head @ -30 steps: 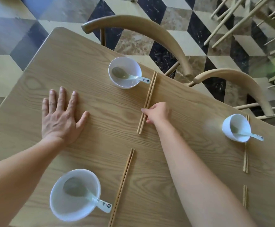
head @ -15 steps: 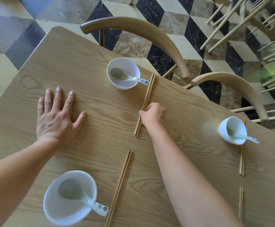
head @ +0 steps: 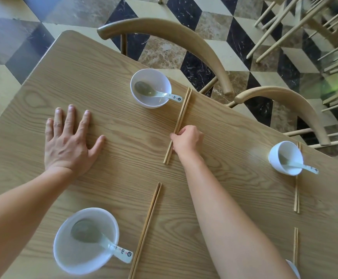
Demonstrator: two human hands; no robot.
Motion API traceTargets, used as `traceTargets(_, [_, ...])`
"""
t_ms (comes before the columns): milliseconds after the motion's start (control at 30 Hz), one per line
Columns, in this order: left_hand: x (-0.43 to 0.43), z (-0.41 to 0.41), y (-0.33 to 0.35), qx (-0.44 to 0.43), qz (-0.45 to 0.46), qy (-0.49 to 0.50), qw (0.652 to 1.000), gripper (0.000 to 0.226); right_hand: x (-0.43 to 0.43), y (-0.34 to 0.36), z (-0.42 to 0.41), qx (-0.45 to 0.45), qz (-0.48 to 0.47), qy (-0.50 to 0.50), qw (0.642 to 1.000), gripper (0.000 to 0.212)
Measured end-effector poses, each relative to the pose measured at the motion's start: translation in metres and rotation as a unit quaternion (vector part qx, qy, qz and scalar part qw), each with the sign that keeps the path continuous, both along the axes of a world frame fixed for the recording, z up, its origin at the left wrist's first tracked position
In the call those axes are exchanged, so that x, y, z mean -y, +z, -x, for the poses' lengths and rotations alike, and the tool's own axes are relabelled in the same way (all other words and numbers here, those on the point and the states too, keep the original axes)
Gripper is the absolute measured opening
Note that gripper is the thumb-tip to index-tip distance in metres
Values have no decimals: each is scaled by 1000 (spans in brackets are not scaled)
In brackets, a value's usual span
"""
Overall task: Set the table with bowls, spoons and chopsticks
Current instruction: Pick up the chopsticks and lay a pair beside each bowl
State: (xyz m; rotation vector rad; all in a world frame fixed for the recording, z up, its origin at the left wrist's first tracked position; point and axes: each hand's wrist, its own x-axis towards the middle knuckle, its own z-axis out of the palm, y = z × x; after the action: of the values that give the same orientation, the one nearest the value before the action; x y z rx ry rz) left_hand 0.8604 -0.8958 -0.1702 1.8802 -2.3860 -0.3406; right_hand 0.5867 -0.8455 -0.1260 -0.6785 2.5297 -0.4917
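Three white bowls stand on the wooden table (head: 107, 77), each with a white spoon inside: a far bowl (head: 150, 88), a near bowl (head: 85, 240) and a right bowl (head: 285, 158). A pair of wooden chopsticks (head: 181, 117) lies right of the far bowl, and my right hand (head: 187, 138) pinches its lower part. My left hand (head: 68, 140) rests flat on the table, fingers spread. Another pair of chopsticks (head: 147, 226) lies beside the near bowl. Two more pairs (head: 296, 196) (head: 295, 246) lie at the right.
Two wooden chairs (head: 176, 35) (head: 288, 101) are tucked against the table's far edge. Part of another white bowl (head: 294, 268) shows at the bottom right behind my forearm. A patterned tile floor (head: 13, 47) surrounds the table; more chair legs (head: 296, 23) stand at top right.
My right hand has slid the far chopsticks slightly left and straighter beside the far bowl. My left hand stays flat on the table.
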Motion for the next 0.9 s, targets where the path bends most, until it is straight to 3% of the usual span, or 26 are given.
traceTargets(900, [0,1,1,-12,5,1,1000,84,3,10,4,-2,-29,0,1000,24])
